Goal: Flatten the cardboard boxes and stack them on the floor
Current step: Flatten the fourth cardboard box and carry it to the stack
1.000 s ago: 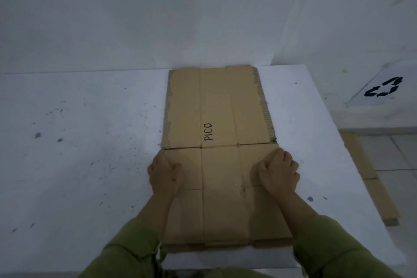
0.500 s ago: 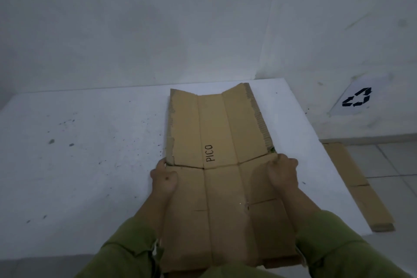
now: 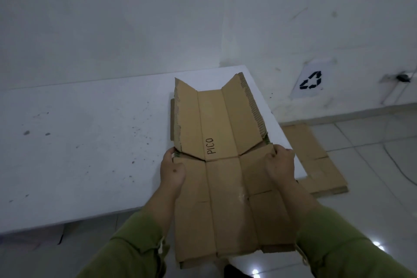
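Observation:
A flattened brown cardboard box (image 3: 223,187) printed "PICO" is lifted off the white table (image 3: 90,146). My left hand (image 3: 172,170) grips its left edge and my right hand (image 3: 281,165) grips its right edge, both at the middle fold. The far half bends up, its two side panels tilted upward into a trough. On the floor to the right of the table lies a stack of flattened cardboard (image 3: 316,160).
The table's right edge runs close to the floor stack. A white sheet with a black recycling symbol (image 3: 311,80) is on the right wall. A cable (image 3: 397,165) trails across the tiled floor. White walls stand behind the table.
The box lay flat on the table under both pressing hands. Now both hands grip its edges and have lifted it, pulling it toward me; its far side panels have folded upward.

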`<action>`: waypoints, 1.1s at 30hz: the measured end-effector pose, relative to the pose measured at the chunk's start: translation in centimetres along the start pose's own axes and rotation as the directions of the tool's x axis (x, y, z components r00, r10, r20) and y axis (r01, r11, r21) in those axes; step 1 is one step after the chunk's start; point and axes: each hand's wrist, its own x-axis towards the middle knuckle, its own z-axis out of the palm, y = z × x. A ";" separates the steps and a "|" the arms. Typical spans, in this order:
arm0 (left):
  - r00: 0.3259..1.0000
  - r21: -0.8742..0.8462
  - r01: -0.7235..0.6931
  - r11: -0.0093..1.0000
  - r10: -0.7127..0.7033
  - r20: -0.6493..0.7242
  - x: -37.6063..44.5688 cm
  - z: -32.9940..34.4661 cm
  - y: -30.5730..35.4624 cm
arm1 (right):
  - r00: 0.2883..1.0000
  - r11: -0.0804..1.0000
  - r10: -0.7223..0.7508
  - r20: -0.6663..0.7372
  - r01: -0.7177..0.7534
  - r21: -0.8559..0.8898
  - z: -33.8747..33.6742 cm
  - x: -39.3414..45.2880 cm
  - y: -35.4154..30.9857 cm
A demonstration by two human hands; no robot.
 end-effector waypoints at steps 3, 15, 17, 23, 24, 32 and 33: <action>0.999 -0.008 -0.026 1.000 0.026 0.041 -2.3 3.0 0.4 | 0.999 0.999 0.034 -0.039 -0.034 -0.004 -2.9 -0.2 2.2; 0.983 -0.009 -0.156 0.988 0.156 0.100 -10.4 23.0 6.6 | 0.983 0.994 0.084 -0.162 -0.071 0.081 -19.4 6.5 14.4; 0.982 -0.020 -0.159 0.987 0.160 0.104 -11.7 26.8 7.4 | 0.981 0.992 0.114 -0.154 -0.102 0.080 -22.4 8.0 16.5; 0.975 -0.021 -0.157 0.987 0.158 0.156 -14.0 36.9 8.6 | 0.971 0.982 0.169 -0.170 -0.151 0.117 -29.2 13.1 22.8; 0.975 -0.022 -0.151 0.988 0.153 0.163 -13.8 38.5 8.7 | 0.971 0.982 0.168 -0.168 -0.150 0.116 -30.1 13.9 23.6; 0.986 0.044 -0.064 0.997 0.057 0.159 -10.3 50.6 9.2 | 0.970 0.973 0.222 -0.102 -0.214 0.081 -32.4 23.0 30.2; 0.987 0.056 -0.065 0.996 0.056 0.152 -9.6 52.2 9.3 | 0.969 0.972 0.226 -0.096 -0.219 0.079 -32.4 24.6 31.0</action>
